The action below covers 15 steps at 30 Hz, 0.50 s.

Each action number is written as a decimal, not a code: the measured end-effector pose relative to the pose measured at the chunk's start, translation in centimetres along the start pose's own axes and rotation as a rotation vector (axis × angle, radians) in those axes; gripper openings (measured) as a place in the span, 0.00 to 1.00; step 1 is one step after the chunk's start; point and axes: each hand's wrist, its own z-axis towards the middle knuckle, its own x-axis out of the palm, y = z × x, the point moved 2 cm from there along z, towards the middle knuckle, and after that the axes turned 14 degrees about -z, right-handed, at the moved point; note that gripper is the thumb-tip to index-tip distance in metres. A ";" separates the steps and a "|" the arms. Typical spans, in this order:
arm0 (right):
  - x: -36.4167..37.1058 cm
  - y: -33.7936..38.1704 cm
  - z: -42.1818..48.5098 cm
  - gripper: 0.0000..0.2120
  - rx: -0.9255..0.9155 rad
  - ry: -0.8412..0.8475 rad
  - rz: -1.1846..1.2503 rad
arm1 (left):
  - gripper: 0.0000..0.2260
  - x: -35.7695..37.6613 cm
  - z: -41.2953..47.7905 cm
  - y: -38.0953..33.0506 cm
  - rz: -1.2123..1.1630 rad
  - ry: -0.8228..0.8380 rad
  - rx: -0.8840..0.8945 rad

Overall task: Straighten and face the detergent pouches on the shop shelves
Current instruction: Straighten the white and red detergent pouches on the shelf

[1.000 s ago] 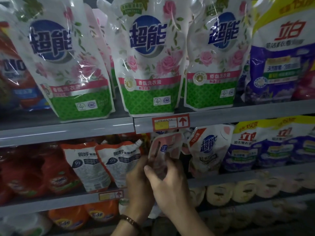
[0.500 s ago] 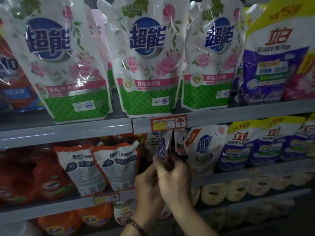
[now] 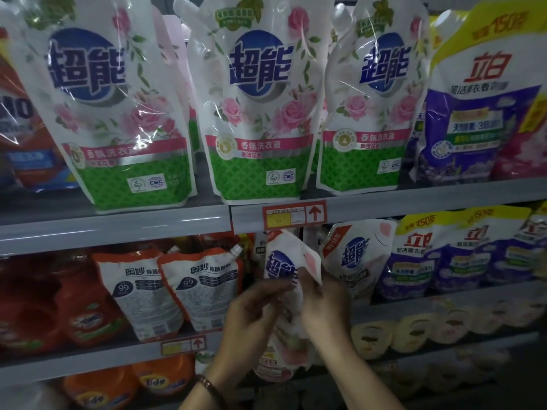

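In the head view, a small white pouch (image 3: 281,266) is held up in front of the middle shelf (image 3: 88,358), just beside a matching pouch (image 3: 355,258) and below the red price label (image 3: 294,216). It is gripped at its left edge by the left hand (image 3: 251,315) and at its right by the right hand (image 3: 322,306), presumably so it can be twisted. Half a second ago it was seen edge-on; now its blue logo is turned outward.
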 end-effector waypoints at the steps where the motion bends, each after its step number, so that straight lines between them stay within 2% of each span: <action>1: -0.2 -0.2 0.3 0.12 -0.004 0.016 0.005 | 0.15 -0.7 0.5 0.4 -0.015 -0.033 -0.007; 3: -0.5 -0.3 0.9 0.07 -0.020 0.048 0.020 | 0.13 -2.0 1.6 0.9 0.003 -0.090 0.002; 6: -1.0 -0.3 1.6 0.05 -0.031 0.090 0.070 | 0.16 -3.6 2.6 1.7 0.117 -0.103 -0.042; 10: -1.7 -0.7 3.2 0.07 -0.056 0.105 0.074 | 0.17 -4.6 3.9 2.3 0.066 -0.039 -0.239; 13: -2.4 -0.8 4.2 0.07 -0.127 0.168 0.084 | 0.12 -4.7 4.8 2.3 0.051 -0.026 -0.369; 15: -2.7 -0.9 5.0 0.07 -0.163 0.223 0.073 | 0.07 -4.8 5.3 2.7 0.101 -0.031 -0.377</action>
